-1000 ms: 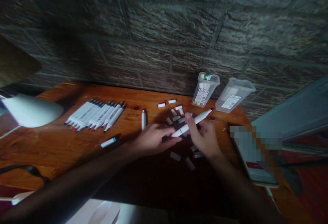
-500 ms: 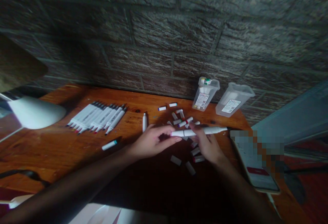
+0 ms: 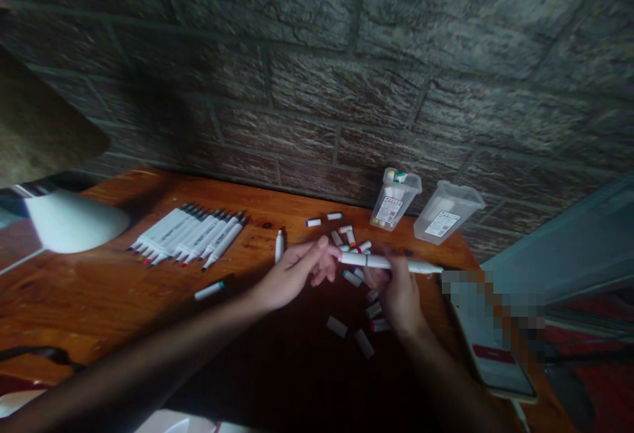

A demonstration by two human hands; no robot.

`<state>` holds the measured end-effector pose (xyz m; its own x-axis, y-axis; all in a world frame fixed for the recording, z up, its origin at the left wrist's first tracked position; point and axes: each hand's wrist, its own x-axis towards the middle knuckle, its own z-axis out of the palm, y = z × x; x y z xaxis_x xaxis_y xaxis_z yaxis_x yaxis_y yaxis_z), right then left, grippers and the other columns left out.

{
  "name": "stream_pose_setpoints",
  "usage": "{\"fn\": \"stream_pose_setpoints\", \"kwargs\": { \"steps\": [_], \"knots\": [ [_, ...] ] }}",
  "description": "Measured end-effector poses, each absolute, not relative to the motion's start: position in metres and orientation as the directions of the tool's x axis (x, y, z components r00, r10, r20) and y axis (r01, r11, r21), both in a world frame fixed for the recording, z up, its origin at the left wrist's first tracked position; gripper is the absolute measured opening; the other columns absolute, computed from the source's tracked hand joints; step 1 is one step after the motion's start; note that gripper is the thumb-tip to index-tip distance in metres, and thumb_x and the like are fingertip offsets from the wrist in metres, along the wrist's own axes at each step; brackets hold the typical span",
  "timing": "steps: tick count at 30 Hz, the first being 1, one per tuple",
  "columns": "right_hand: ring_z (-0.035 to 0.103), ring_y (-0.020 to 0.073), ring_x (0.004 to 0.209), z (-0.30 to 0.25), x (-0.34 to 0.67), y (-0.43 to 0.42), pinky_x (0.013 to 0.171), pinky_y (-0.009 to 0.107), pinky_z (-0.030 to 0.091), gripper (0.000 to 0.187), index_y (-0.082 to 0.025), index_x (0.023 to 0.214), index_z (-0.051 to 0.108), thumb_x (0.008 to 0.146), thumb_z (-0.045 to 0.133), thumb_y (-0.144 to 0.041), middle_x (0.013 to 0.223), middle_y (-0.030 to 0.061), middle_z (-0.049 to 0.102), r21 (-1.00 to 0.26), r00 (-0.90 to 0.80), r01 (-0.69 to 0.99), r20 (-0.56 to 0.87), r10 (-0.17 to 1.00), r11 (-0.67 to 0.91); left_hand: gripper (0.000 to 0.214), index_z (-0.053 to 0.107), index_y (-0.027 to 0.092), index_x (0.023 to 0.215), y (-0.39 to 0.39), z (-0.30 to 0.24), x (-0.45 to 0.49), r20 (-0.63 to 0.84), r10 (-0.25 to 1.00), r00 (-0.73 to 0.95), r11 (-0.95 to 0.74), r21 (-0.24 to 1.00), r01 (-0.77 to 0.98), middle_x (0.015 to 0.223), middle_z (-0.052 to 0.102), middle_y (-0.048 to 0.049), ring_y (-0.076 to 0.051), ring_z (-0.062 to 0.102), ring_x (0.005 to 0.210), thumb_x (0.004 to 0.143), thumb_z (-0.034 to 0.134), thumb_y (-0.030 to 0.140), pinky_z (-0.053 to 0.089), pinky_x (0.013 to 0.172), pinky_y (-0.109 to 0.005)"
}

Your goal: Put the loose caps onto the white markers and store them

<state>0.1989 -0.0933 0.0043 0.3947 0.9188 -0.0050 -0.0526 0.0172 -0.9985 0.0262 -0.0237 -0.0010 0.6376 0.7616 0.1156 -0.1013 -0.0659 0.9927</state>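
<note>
My right hand (image 3: pixel 405 298) is closed around a white marker (image 3: pixel 376 261), held nearly level above the table. The marker has a grey band near its middle and a pink-tinged left end; its tapered end points right. Close by that pink end is my left hand (image 3: pixel 294 276), its fingers loosely bent and apart, a fingertip at or touching the end. Beneath and around the hands lie several loose marker caps (image 3: pixel 363 344), some partly hidden by my right hand. A single white marker (image 3: pixel 279 246) lies just behind my left hand.
Left on the wooden table (image 3: pixel 148 307) is a row of several white markers (image 3: pixel 188 235), with a teal-ended cap (image 3: pixel 209 290) in front. Two clear plastic containers (image 3: pixel 448 212) stand by the brick wall (image 3: pixel 307 129). A phone (image 3: pixel 500 360) lies right; a lamp (image 3: pixel 74 222) stands left.
My left fingers have loosened from their grip on the marker's pink end and drawn slightly away. The marker stays in my right hand and has shifted a little right. The view has tilted up slightly.
</note>
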Motion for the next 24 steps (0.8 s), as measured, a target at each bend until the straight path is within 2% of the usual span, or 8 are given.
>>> {"fn": "stream_pose_setpoints", "kwargs": {
  "steps": [3, 6, 10, 15, 17, 20, 24],
  "knots": [
    [0.056, 0.0172, 0.052, 0.004, 0.186, -0.098, 0.049, 0.029, 0.050, 0.044, -0.022, 0.066, 0.056, 0.087, 0.049, -0.059, 0.056, 0.0017, 0.058, -0.997, 0.424, 0.058, 0.068, 0.903, 0.048, 0.067, 0.064, 0.011, 0.103, -0.020, -0.004, 0.034, 0.068, 0.852, 0.520, 0.048, 0.977, -0.208, 0.081, 0.061, -0.0070, -0.015, 0.056, 0.071, 0.092, 0.033, 0.070, 0.045, 0.062, -0.026],
    [0.070, 0.0244, 0.075, -0.002, 0.170, -0.104, 0.062, 0.033, 0.057, 0.042, -0.020, 0.085, 0.069, 0.086, 0.054, -0.059, 0.081, 0.0089, 0.074, -0.980, 0.415, 0.186, 0.140, 0.899, 0.067, 0.070, 0.063, 0.012, 0.102, -0.025, -0.006, 0.040, 0.010, 0.862, 0.507, 0.130, 0.962, -0.239, 0.086, 0.062, -0.0074, -0.017, 0.059, 0.080, 0.091, 0.028, 0.072, 0.047, 0.071, -0.028],
    [0.072, 0.0267, 0.081, -0.013, 0.157, -0.109, 0.071, 0.036, 0.057, 0.042, -0.021, 0.080, 0.072, 0.088, 0.052, -0.058, 0.085, 0.0114, 0.076, -0.968, 0.368, 0.234, 0.178, 0.913, 0.094, 0.071, 0.063, 0.015, 0.085, -0.038, -0.010, 0.041, -0.104, 0.832, 0.545, 0.270, 0.934, -0.233, 0.074, 0.062, -0.0035, -0.015, 0.057, 0.069, 0.087, 0.030, 0.077, 0.044, 0.064, -0.026],
    [0.069, 0.0279, 0.073, -0.015, 0.160, -0.112, 0.063, 0.038, 0.053, 0.041, -0.024, 0.069, 0.070, 0.089, 0.050, -0.053, 0.071, 0.0098, 0.073, -0.922, 0.309, 0.364, 0.252, 0.917, 0.131, 0.079, 0.062, 0.014, 0.062, -0.047, -0.011, 0.036, -0.262, 0.764, 0.590, 0.402, 0.908, -0.117, 0.057, 0.058, -0.0035, -0.013, 0.050, 0.054, 0.083, 0.027, 0.082, 0.037, 0.053, -0.025],
    [0.067, 0.0271, 0.069, -0.013, 0.163, -0.114, 0.060, 0.038, 0.051, 0.042, -0.025, 0.064, 0.068, 0.090, 0.049, -0.051, 0.066, 0.0084, 0.070, -0.911, 0.276, 0.385, 0.264, 0.924, 0.146, 0.084, 0.061, 0.014, 0.058, -0.049, -0.009, 0.034, -0.259, 0.712, 0.652, 0.397, 0.915, -0.070, 0.054, 0.056, -0.0047, -0.013, 0.047, 0.052, 0.084, 0.020, 0.082, 0.035, 0.051, -0.026],
    [0.063, 0.0241, 0.061, -0.006, 0.165, -0.113, 0.057, 0.036, 0.049, 0.043, -0.025, 0.058, 0.063, 0.091, 0.048, -0.049, 0.058, 0.0054, 0.065, -0.920, 0.239, 0.360, 0.255, 0.937, 0.158, 0.086, 0.054, 0.017, 0.049, -0.052, -0.002, 0.032, -0.213, 0.686, 0.696, 0.284, 0.959, 0.013, 0.046, 0.046, -0.0026, -0.013, 0.037, 0.048, 0.086, 0.009, 0.079, 0.029, 0.049, -0.027],
    [0.063, 0.0217, 0.064, 0.003, 0.166, -0.109, 0.059, 0.033, 0.051, 0.039, -0.024, 0.062, 0.062, 0.091, 0.051, -0.049, 0.059, 0.0038, 0.064, -0.936, 0.222, 0.292, 0.264, 0.939, 0.195, 0.078, 0.045, 0.019, 0.044, -0.053, 0.007, 0.032, -0.170, 0.749, 0.640, 0.122, 0.985, 0.119, 0.042, 0.036, 0.0006, -0.011, 0.033, 0.044, 0.089, 0.016, 0.076, 0.026, 0.047, -0.028]
  ]
}}
